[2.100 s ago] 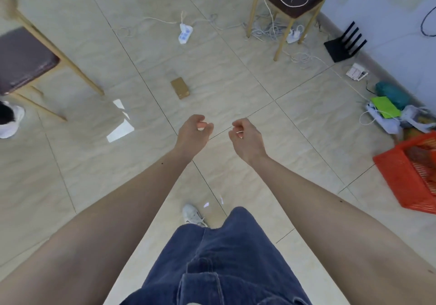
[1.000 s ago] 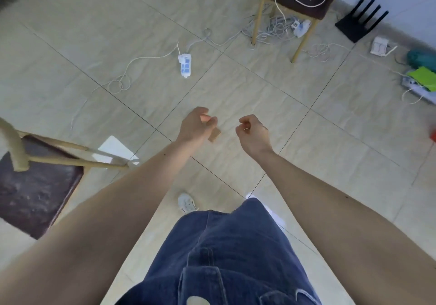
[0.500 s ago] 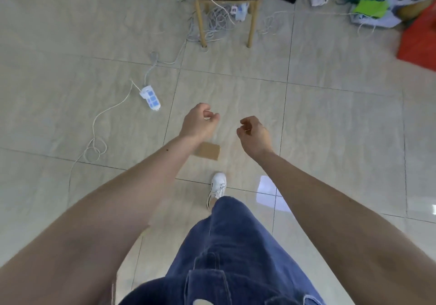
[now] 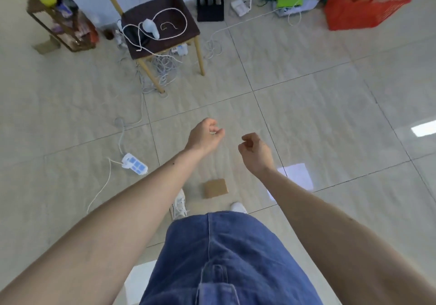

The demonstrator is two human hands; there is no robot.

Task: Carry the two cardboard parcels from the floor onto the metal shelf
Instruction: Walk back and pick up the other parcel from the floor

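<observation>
In the head view, a small flat cardboard parcel (image 4: 216, 188) lies on the tiled floor (image 4: 318, 116) just ahead of the person's white shoes (image 4: 179, 204). A second brown box (image 4: 46, 45) sits on the floor beside the metal shelf (image 4: 61, 19) at the upper left; whether it is the other parcel is hard to tell. Both arms reach forward above the floor. The left hand (image 4: 204, 136) and the right hand (image 4: 256, 154) are empty, their fingers (image 4: 217, 132) loosely curled, neither fully closed nor spread.

The near parcel looks light and stiff, with matte card that should not slip. Pinching it across its short edges with one hand seems enough.

Between here and the shelf stand a chair (image 4: 160, 28) draped with white cord and a power strip (image 4: 135, 164) with trailing cable. These are likely tripping points. A red basket (image 4: 368, 2) stands well apart on the right.
</observation>
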